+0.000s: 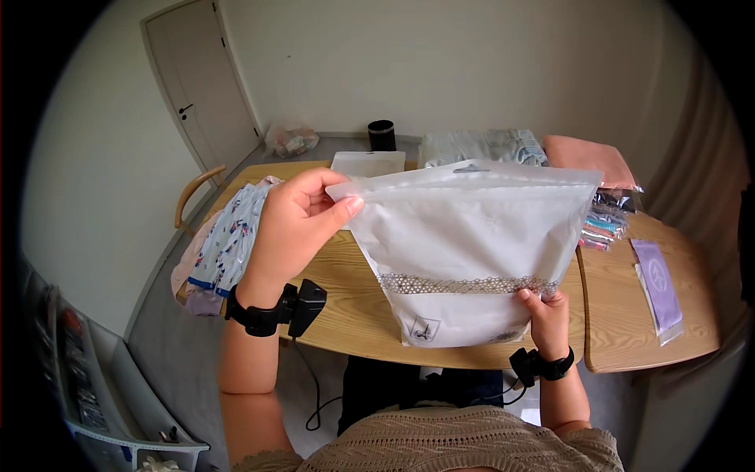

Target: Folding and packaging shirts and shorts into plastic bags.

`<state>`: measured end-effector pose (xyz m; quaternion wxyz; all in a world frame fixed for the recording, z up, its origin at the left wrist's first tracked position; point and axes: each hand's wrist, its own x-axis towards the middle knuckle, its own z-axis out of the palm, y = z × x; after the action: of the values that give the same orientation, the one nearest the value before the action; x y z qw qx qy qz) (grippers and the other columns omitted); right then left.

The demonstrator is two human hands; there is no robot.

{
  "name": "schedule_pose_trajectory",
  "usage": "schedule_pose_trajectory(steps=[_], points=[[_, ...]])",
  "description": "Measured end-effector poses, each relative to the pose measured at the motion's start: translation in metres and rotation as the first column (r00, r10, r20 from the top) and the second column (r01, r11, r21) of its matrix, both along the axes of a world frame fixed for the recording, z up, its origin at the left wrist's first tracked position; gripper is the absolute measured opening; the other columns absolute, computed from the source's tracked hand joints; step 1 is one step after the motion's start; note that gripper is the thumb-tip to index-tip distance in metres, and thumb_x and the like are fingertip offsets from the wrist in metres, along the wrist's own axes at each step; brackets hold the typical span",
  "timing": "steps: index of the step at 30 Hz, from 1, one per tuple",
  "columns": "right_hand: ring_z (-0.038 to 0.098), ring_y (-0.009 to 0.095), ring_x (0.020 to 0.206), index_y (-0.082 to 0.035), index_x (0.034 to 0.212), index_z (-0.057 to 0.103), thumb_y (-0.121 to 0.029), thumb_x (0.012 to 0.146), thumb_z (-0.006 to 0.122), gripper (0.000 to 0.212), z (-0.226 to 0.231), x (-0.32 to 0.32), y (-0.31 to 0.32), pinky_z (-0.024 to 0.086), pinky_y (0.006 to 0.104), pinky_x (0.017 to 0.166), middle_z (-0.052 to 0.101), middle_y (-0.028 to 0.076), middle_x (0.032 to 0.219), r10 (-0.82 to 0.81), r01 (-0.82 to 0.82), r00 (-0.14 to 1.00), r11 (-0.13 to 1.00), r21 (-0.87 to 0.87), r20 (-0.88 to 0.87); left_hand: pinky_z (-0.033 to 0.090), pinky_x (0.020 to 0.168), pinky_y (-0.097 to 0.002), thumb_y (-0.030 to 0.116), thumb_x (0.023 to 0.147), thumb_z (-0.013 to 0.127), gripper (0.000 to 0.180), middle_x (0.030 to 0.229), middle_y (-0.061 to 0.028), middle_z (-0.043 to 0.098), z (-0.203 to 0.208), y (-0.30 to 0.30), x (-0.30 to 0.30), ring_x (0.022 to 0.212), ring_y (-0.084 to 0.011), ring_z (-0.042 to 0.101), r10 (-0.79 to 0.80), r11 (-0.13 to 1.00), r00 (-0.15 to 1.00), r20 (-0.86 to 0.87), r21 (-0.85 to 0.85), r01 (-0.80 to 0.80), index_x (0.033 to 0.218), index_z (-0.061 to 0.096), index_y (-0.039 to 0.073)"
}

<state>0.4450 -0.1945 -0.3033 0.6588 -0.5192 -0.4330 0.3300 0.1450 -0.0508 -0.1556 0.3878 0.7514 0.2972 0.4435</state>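
Head view, 1 frame, read left to right. Far left: a closed door (200, 79) in the wall, and a wooden chair (191, 197) tucked against the left end of the wooden table (346, 283). On that end lies a heap of patterned garments (224, 244), part of it hanging over the edge.

Left hand (295, 224): raised above the table, thumb and fingers pinched on the top left corner of a frosted white plastic bag (464, 252), close to its sealed strip. A black wrist band (263, 315) with a small box and a trailing cable sits on the forearm.

The bag hangs upright in mid-air between both hands, above the near middle of the table, its broad face turned to the camera. A lacy band shows through the lower part, so something lies inside; what it is cannot be told.

Right hand (545, 318): fingers clamped on the bag's bottom right corner. Judgement: gripping 2 opposite corners keeps the film taut and flat.

Far side: a white box (368, 163), a black cup (381, 135), folded pale cloth (484, 145) and a pink folded item (586, 157). Right: clear packets (605, 224) with coloured contents and a purple flat packet (657, 287).
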Motion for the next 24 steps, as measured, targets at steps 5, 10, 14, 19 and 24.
schedule_pose_trajectory(steps=[5,10,14,19,24], points=[[0.056,0.005,0.071,0.000,0.087,0.068,-0.007,0.083,0.068,0.008,-0.003,0.004,-0.004,0.045,0.0215,0.066,0.066,-0.002,0.079,-0.020,0.019,0.998,1.000,0.014,0.052,0.044,0.066,-0.0251,0.005,0.074,0.070,0.017,0.079,-0.0049,0.060,0.033,-0.008,0.008,0.073,-0.0108,0.054,0.046,0.944,0.938,-0.344,0.323,0.072,0.086,0.063,-0.004],[0.055,0.005,0.071,0.000,0.088,0.068,-0.006,0.083,0.068,0.008,0.000,0.001,-0.008,0.045,0.0214,0.066,0.065,-0.002,0.079,-0.022,0.019,0.998,0.998,0.054,0.056,0.043,0.063,-0.0287,0.006,0.073,0.069,0.015,0.075,-0.0063,0.055,0.044,-0.011,0.013,0.070,-0.0158,0.051,0.092,0.911,0.889,-0.448,0.398,0.106,0.078,0.059,-0.004],[0.055,0.005,0.072,0.001,0.088,0.067,-0.006,0.083,0.068,0.009,-0.001,-0.001,-0.008,0.045,0.0217,0.066,0.065,-0.002,0.079,-0.041,0.039,0.998,0.998,0.044,0.049,0.042,0.064,-0.0288,0.009,0.075,0.070,0.017,0.076,-0.0064,0.055,0.041,-0.008,0.016,0.071,-0.0173,0.051,0.098,0.892,0.896,-0.433,0.437,0.113,0.082,0.060,-0.003],[0.055,0.004,0.072,0.001,0.089,0.067,-0.007,0.083,0.068,0.010,0.001,0.000,-0.008,0.045,0.0219,0.066,0.065,-0.002,0.079,-0.060,0.059,0.998,0.997,0.048,0.025,0.042,0.064,-0.0288,0.010,0.074,0.072,0.023,0.078,-0.0058,0.056,0.048,-0.018,0.027,0.072,-0.0171,0.052,0.124,0.894,0.882,-0.455,0.437,0.100,0.088,0.060,-0.003],[0.054,0.004,0.070,0.002,0.087,0.067,-0.007,0.082,0.069,0.010,-0.001,0.001,-0.008,0.045,0.0216,0.066,0.065,-0.002,0.077,-0.085,0.083,0.995,0.995,0.052,0.046,0.042,0.065,-0.0289,0.010,0.073,0.072,0.023,0.078,-0.0051,0.055,0.050,-0.019,0.036,0.073,-0.0170,0.052,0.060,0.923,0.904,-0.423,0.367,0.111,0.089,0.060,-0.002]])
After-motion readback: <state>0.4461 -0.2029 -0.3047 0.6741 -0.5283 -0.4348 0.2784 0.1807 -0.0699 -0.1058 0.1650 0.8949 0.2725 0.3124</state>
